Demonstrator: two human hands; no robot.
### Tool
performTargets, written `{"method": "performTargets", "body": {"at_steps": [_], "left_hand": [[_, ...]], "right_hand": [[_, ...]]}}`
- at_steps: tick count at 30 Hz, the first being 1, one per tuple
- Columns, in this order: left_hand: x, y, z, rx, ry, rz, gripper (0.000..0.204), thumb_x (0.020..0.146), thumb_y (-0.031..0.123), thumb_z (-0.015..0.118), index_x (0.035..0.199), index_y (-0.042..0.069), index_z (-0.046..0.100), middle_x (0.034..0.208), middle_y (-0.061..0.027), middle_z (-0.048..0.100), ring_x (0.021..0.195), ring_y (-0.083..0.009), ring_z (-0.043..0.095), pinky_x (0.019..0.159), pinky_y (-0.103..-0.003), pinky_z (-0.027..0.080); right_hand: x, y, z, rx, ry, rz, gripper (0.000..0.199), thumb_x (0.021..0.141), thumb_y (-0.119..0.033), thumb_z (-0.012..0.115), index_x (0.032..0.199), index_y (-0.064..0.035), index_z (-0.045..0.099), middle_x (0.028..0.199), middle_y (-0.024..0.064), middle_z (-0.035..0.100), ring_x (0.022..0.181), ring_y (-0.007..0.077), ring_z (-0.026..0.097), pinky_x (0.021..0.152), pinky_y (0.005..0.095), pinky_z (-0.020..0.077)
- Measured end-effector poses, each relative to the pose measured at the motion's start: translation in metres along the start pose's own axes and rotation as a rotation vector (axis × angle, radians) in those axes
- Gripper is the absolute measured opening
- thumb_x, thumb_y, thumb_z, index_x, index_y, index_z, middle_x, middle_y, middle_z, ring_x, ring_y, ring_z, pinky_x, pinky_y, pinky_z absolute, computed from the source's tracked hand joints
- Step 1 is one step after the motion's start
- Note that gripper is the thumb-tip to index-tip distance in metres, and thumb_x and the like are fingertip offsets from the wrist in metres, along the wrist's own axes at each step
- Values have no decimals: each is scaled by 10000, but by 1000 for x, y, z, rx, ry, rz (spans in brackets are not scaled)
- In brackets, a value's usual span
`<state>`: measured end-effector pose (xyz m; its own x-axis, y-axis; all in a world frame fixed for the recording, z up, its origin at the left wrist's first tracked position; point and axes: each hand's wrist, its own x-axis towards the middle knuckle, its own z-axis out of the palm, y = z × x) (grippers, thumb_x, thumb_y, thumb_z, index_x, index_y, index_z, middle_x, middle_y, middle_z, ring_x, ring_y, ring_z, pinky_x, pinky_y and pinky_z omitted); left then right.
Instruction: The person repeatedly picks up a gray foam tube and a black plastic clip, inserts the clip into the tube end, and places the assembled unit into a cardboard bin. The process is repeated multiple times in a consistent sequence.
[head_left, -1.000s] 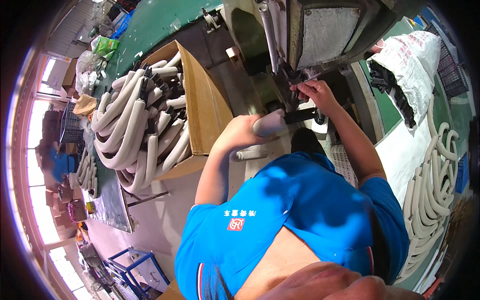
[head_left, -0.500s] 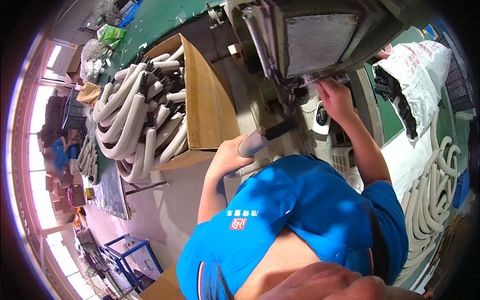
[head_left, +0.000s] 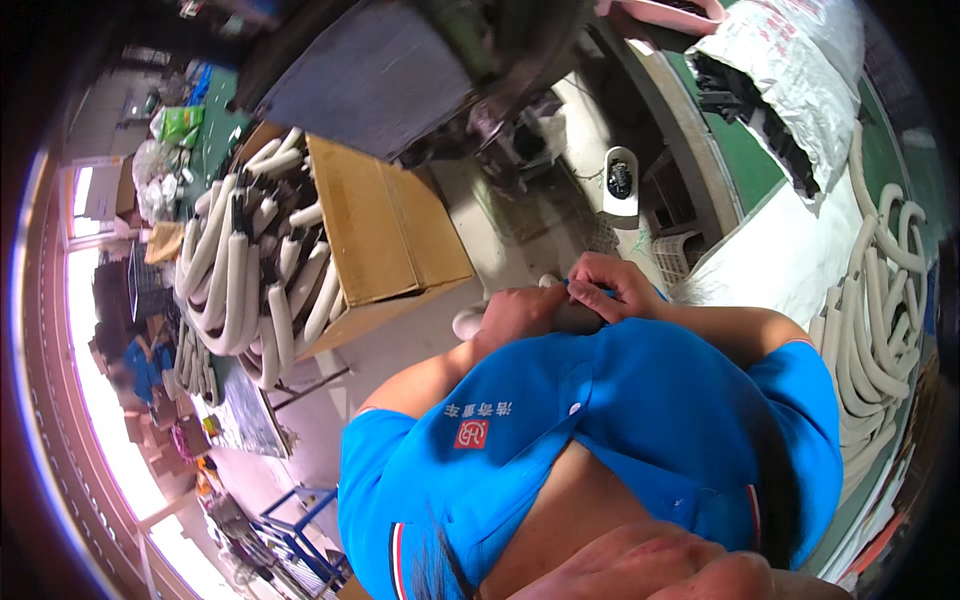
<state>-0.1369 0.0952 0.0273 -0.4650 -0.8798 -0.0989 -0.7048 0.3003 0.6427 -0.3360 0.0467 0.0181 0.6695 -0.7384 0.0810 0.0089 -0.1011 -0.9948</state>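
Head view, looking down the person's blue polo shirt (head_left: 600, 430). Both hands meet at chest height, right in front of the shirt. Left hand (head_left: 515, 318) is curled shut around a white foam tube (head_left: 470, 322); the tube's rounded end pokes out to the left of the fist. Right hand (head_left: 612, 285) has its fingers pressed together, pinching at the tube's other end, touching the left hand. Cardboard box (head_left: 385, 225) full of curved white foam tubes (head_left: 240, 275) stands to the left on the floor. More curved tubes (head_left: 880, 310) are piled at the right. White sack (head_left: 790, 70) lies upper right.
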Motion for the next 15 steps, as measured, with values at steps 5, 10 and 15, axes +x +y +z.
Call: {"method": "performTargets", "body": {"at_steps": [5, 10, 15], "left_hand": [[20, 11, 1, -161, 364, -182, 344, 667, 115, 744, 983, 74, 615, 774, -150, 647, 721, -270, 660, 633, -363, 517], [-2, -27, -31, -1213, 1176, -430, 200, 713, 53, 572, 909, 73, 533, 693, -28, 503, 604, -151, 491, 581, -303, 450], [-30, -122, 5, -1833, 828, -445, 242, 755, 130, 589, 986, 111, 521, 763, -42, 509, 680, -193, 503, 662, -344, 466]], "right_hand": [[22, -12, -29, 805, 328, 32, 281, 951, -293, 515, 984, -17, 559, 878, 58, 557, 859, 116, 517, 781, 270, 412], [-8, 64, -88, -27, 1030, 108, 483, 920, -356, 560, 1237, -18, 419, 1129, 113, 488, 1042, 199, 477, 949, 312, 358], [-38, 16, -83, 1148, 233, 111, 570, 795, -301, 703, 1216, -35, 428, 977, 125, 569, 911, 239, 563, 932, 404, 414]]}}
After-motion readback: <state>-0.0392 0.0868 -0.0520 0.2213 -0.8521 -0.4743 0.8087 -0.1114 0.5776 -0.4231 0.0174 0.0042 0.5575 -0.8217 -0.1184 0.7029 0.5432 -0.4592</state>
